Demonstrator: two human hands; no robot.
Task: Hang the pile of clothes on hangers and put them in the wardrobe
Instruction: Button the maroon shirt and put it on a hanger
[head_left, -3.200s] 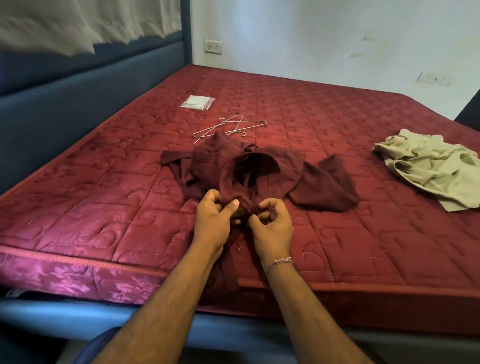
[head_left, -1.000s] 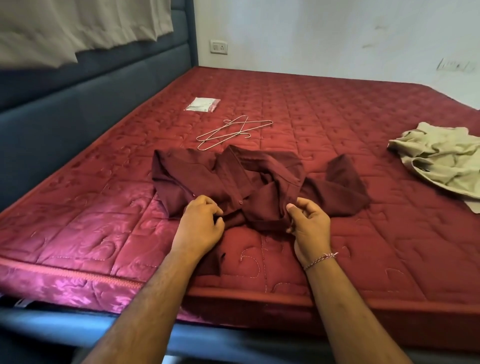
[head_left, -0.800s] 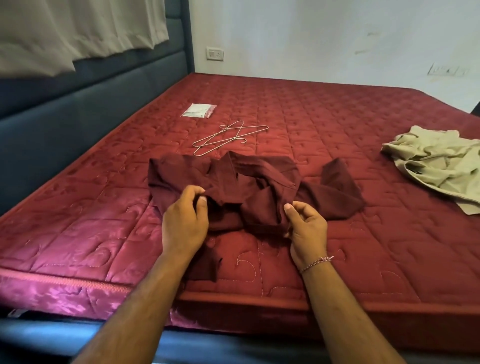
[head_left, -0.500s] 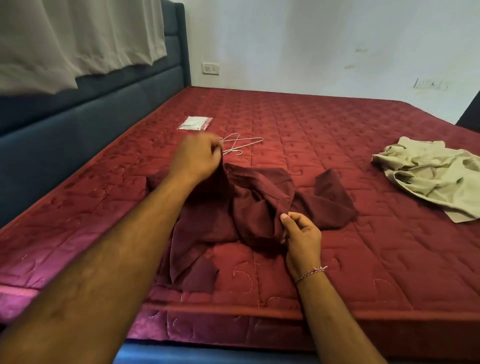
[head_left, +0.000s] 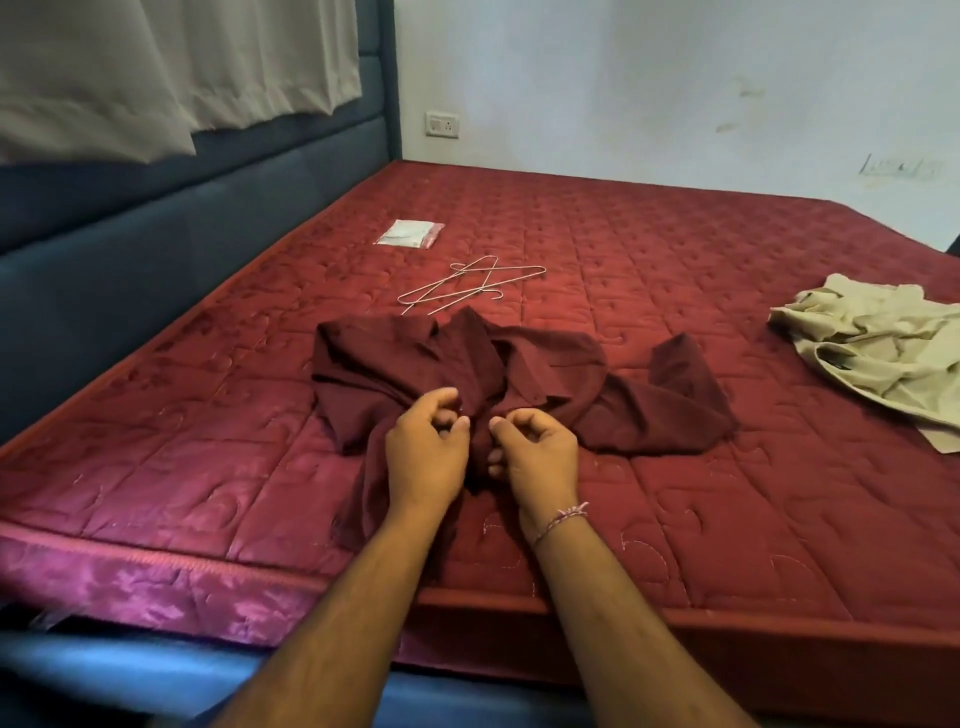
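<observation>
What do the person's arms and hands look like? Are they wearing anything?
Both forearms are bare, with no sleeves in view and some fine hair on them. The left hand wears nothing. The right hand has a thin pink and white thread bracelet around its wrist. No rings or watch show.

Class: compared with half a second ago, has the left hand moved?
Yes. The left hand has drawn back from near the wire hangers toward the mattress's near edge, beside the right hand.

Red quilted mattress (head_left: 675, 322), blue padded headboard (head_left: 156, 270), seemingly scuffed white wall (head_left: 675, 93).
</observation>
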